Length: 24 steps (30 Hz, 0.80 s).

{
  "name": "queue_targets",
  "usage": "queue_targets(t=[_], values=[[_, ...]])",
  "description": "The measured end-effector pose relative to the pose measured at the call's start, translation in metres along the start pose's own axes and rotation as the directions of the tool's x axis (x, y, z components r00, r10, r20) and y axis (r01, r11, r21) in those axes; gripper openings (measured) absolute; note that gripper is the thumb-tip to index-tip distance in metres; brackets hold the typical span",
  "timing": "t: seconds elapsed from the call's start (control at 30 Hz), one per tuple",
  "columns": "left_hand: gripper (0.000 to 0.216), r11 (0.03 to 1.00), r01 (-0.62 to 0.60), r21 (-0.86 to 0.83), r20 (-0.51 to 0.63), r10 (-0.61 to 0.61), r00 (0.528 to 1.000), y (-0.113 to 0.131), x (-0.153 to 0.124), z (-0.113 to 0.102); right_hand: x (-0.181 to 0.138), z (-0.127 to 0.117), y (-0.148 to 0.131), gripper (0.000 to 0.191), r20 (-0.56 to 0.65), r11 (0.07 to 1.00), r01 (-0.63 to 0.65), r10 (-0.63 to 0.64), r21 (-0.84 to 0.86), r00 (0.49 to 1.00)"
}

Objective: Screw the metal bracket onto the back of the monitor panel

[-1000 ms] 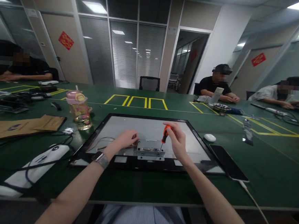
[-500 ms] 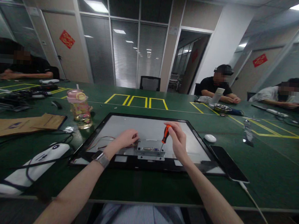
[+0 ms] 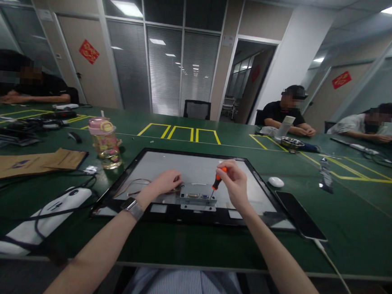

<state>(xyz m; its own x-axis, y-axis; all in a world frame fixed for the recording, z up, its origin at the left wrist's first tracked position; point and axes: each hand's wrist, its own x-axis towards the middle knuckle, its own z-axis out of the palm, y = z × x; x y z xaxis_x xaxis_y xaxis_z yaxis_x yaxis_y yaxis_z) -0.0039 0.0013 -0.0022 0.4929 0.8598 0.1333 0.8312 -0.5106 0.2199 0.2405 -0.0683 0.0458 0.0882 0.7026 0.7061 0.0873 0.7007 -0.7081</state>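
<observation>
My right hand grips an orange and black screwdriver between its fingertips. The shaft slants down, and its tip meets the right part of a metal bracket that carries video ports. That bracket sits near the front edge of a flat display panel, which lies on the table with its pale side up. At the bracket's left end, my left hand has its fingers curled down by thin coloured wires. What those fingers hold, if anything, is hidden. A watch is on the left wrist.
To the left are a pink-lidded bottle, a brown paper bag and a white device with black cables. A white case and a phone on a cable lie right. Several people sit across the table.
My right hand has shifted its fingers on the screwdriver, now pinching the handle's upper end from the right. The handle leans slightly more to the right. My left hand looks unmoved.
</observation>
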Motion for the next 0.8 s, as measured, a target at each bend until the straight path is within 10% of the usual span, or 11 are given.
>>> queue_targets(t=[0.8], values=[[0.018,1.000,-0.008,-0.010,-0.004,0.008,1.000,0.0012,-0.0005,-0.0009,0.0009,0.0040,-0.0045,0.016,0.128,0.871,-0.268,0.236,0.412,0.963]])
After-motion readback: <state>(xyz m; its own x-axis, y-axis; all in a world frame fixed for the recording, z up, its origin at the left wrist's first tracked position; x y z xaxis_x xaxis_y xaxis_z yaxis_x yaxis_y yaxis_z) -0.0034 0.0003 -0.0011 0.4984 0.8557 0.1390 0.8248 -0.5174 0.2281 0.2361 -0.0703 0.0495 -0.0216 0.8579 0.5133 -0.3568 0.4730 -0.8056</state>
